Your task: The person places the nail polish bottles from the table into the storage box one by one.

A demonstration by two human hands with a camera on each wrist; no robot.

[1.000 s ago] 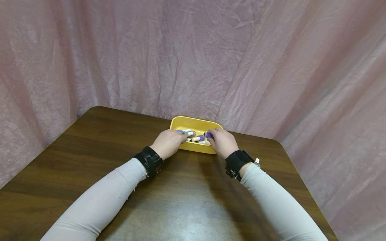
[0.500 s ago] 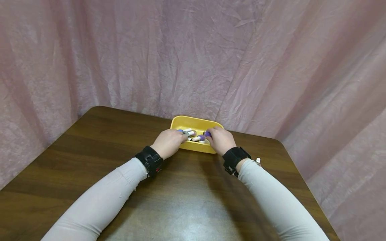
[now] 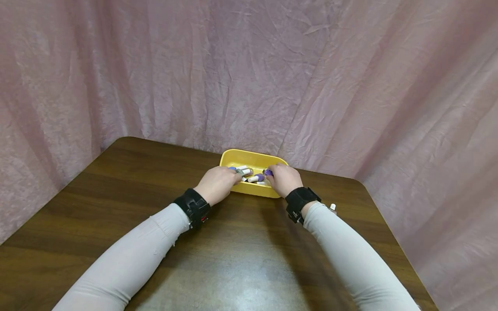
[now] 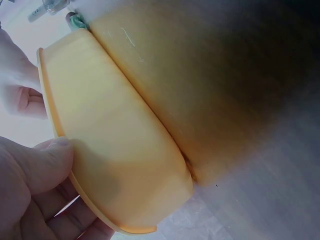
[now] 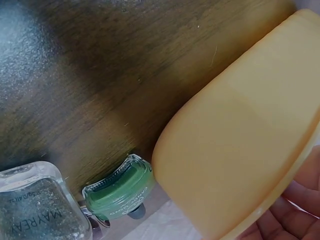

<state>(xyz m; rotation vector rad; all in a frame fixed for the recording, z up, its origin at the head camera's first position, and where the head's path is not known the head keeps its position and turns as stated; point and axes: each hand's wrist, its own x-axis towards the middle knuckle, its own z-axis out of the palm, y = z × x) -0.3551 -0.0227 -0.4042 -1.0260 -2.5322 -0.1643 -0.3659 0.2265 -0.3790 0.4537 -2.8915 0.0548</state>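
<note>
A yellow plastic bin [image 3: 253, 190] stands near the far edge of the table, with several nail polish bottles lying in it. My left hand [image 3: 218, 185] grips the bin's left end; in the left wrist view the thumb [image 4: 50, 160] lies on the outside of the rim and the fingers are behind it. At the other end my right hand [image 3: 285, 179] reaches over the rim, fingers curled, pinching a purple nail polish bottle [image 3: 267, 172]. Another purple bottle with a white cap [image 3: 256, 177] lies between the hands. The right fingertips are mostly hidden by the bin wall.
Right of the bin, a clear glittery nail polish bottle [image 5: 40, 205] and a green one [image 5: 122, 192] stand on the table. A white-capped bottle [image 3: 333, 207] shows past my right forearm. A pink curtain [image 3: 249, 77] hangs behind the wooden table [image 3: 155, 160].
My right wrist and forearm have shifted slightly left, and the purple bottle at its fingers has moved a little. The left hand and the bin stay nearly still.
</note>
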